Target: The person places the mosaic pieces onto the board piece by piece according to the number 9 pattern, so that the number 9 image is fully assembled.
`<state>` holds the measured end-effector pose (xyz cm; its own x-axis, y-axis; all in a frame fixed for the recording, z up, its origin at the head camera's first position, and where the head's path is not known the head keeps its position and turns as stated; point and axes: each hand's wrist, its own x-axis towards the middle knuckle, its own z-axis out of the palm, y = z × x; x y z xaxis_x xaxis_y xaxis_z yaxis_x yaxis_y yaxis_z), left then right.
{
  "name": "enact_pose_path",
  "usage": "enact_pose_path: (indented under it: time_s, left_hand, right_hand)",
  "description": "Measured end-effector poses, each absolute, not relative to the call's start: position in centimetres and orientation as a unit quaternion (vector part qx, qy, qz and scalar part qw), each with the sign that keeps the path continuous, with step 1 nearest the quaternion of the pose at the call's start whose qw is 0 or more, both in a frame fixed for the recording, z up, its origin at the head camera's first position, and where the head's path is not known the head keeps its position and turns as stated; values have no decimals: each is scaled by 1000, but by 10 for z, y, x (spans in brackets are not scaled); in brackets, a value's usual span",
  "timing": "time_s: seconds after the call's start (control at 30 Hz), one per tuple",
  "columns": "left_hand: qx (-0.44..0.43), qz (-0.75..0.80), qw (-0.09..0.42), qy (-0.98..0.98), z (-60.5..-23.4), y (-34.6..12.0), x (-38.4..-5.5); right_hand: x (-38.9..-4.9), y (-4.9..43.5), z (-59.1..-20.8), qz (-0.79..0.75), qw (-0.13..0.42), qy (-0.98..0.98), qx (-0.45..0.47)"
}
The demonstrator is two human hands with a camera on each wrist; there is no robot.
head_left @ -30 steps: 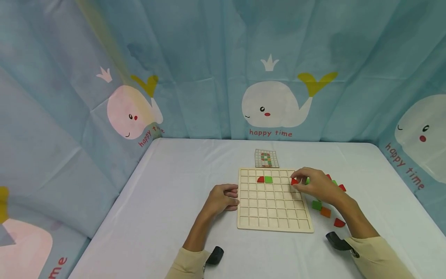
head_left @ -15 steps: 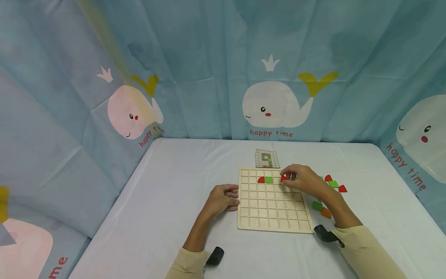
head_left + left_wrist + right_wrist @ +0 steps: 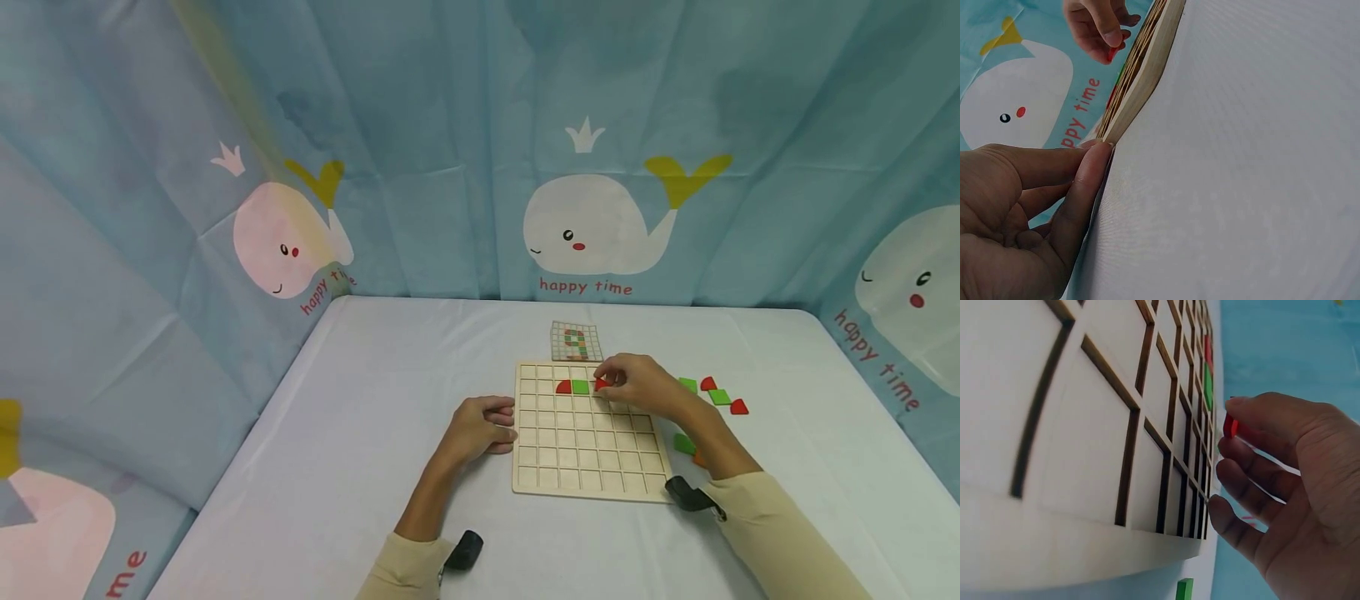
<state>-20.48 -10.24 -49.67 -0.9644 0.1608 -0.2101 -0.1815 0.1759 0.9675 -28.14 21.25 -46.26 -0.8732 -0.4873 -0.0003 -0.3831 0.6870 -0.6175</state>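
Observation:
A wooden grid board (image 3: 567,458) lies on the white table, with a red quarter-round tile (image 3: 564,387) and a green square tile (image 3: 581,387) side by side in its second row. Just right of them, my right hand (image 3: 641,385) pinches another red tile (image 3: 1230,427) between thumb and finger, above the board. In the right wrist view that tile stands off the board's surface. My left hand (image 3: 472,429) rests at the board's left edge, its fingertips touching the rim. The left wrist view shows the thumb (image 3: 1088,187) against that edge.
A small pattern card (image 3: 576,342) lies behind the board, printed with coloured shapes on a grid. Loose tiles, such as a green one (image 3: 719,397) and a red one (image 3: 739,407), are scattered to the right. Cloth curtains (image 3: 465,225) with whales surround the table.
My right hand has carried the red tile leftward across the board, closer to the green square tile. The left hand stays at the board's edge.

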Motion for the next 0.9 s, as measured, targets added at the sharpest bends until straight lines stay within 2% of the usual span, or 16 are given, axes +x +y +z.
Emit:
enact_pose_path:
  time_s: [0.3, 0.9]
  left_hand:
    - [-9, 641, 135, 755, -499, -103, -206]
    - [-1, 634, 130, 762, -496, -102, -204]
  right_hand:
    - [-286, 209, -469, -319, 108, 911, -239]
    - [-287, 206, -471, -299, 99, 919, -236]
